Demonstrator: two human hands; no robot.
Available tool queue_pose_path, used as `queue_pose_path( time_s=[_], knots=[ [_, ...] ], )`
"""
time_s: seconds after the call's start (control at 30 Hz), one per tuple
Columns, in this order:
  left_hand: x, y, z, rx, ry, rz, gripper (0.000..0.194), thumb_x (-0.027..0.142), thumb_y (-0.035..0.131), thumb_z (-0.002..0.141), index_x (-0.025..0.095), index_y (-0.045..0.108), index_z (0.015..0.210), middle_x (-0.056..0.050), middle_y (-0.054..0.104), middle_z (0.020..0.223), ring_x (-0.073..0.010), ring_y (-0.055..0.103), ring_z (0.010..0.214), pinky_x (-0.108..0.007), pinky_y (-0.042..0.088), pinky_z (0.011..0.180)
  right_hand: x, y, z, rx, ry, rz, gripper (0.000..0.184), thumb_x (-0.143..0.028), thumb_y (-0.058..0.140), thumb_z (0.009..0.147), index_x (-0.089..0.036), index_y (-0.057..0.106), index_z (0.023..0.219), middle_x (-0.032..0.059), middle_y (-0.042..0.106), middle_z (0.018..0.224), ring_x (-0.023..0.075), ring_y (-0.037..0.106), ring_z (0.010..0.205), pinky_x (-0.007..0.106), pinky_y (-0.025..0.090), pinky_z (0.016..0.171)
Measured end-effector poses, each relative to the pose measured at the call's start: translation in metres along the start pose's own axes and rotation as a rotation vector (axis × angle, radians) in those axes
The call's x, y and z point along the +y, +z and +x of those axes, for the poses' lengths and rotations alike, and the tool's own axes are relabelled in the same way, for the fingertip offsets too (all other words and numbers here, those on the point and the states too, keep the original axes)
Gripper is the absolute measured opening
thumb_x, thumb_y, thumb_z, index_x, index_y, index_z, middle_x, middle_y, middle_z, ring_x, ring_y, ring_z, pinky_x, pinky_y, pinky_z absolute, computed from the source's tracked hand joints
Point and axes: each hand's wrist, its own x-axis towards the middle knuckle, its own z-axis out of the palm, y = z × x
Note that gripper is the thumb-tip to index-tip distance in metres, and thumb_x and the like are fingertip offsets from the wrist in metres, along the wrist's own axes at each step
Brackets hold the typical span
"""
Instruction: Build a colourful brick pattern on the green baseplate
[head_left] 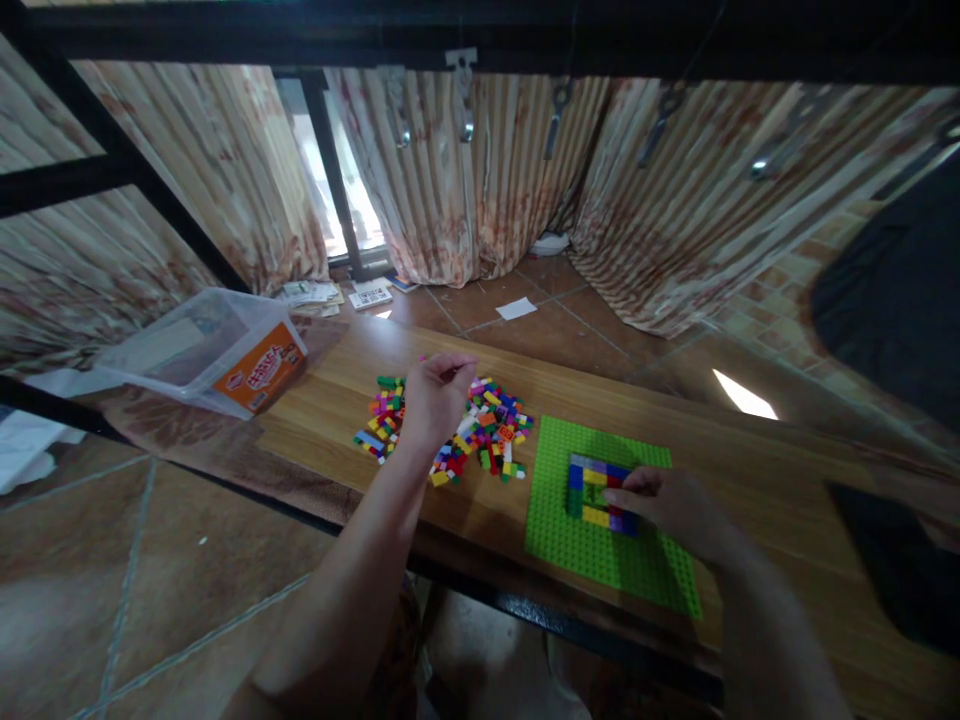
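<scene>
My left hand (439, 398) hovers over a loose heap of small colourful toy bricks (487, 425), covering part of it. Its fingers are curled with the tips together; whatever they may pinch is too small to make out. On a bright green studded baseplate (559, 540) sits a square frame of toy bricks (596, 517) in blue, yellow, green, red and purple, with green showing in its middle. My right hand (660, 495) is closed at the right side of this frame, thumb and fingers against its red and blue bricks. The hand hides part of that side.
A clear plastic box (187, 350) with an orange label stands at the left end of the wooden table (337, 410). A dark flat object (892, 560) lies to the right. A black metal bar (480, 40) with hanging clips crosses the top, before patterned curtains (480, 180).
</scene>
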Motion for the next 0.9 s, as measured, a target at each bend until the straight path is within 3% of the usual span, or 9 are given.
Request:
queue_pose_path(
  time_s=[0.13,0.23,0.43,0.6,0.9],
  knots=[
    [-0.002,-0.002,0.001,-0.021,-0.005,-0.013,0.014,0.016,0.061,0.076,0.013,0.074,0.079,0.0,0.07,0.07,-0.0117,0.061,0.065,-0.021,0.046,0.062,-0.031,0.011,0.001,0.162,-0.049,0.124,0.032,-0.049,0.057,0.079,-0.021,0.069,0.071,0.0024,0.069,0.066,0.0175,0.062,0.061,0.028,0.042,0.057],
    [-0.004,-0.002,0.001,-0.047,-0.014,0.009,0.014,0.016,0.061,0.076,0.013,0.074,0.081,0.0,0.071,0.072,-0.0123,0.062,0.067,-0.021,0.047,0.064,-0.057,0.034,0.002,0.192,-0.209,0.2,0.024,-0.039,0.052,0.085,-0.021,0.069,0.085,0.0035,0.071,0.085,0.0183,0.065,0.079,0.029,0.046,0.073],
    [-0.008,0.0,-0.001,-0.101,0.014,0.1,0.016,0.018,0.06,0.079,0.015,0.075,0.084,-0.001,0.072,0.076,-0.0123,0.062,0.067,-0.021,0.047,0.064,-0.083,0.069,0.013,0.242,-0.383,0.006,0.027,-0.026,0.047,0.09,-0.023,0.067,0.108,0.0061,0.066,0.1,0.019,0.06,0.088,0.032,0.045,0.081],
    [-0.015,-0.001,0.0,-0.125,0.042,0.134,0.017,0.02,0.059,0.08,0.016,0.075,0.084,-0.001,0.072,0.078,-0.0122,0.062,0.067,-0.022,0.047,0.065,-0.09,0.076,0.023,0.243,-0.398,-0.166,0.023,-0.022,0.049,0.089,-0.023,0.069,0.1,0.0064,0.064,0.099,0.0208,0.057,0.093,0.031,0.042,0.083],
    [-0.016,0.0,0.0,-0.142,0.049,0.14,0.016,0.02,0.058,0.08,0.016,0.074,0.083,-0.002,0.072,0.077,-0.0129,0.062,0.067,-0.022,0.048,0.065,-0.093,0.08,0.027,0.192,-0.433,-0.201,0.015,-0.019,0.051,0.087,-0.022,0.065,0.084,0.0051,0.064,0.09,0.0201,0.055,0.092,0.03,0.04,0.081]
  ],
)
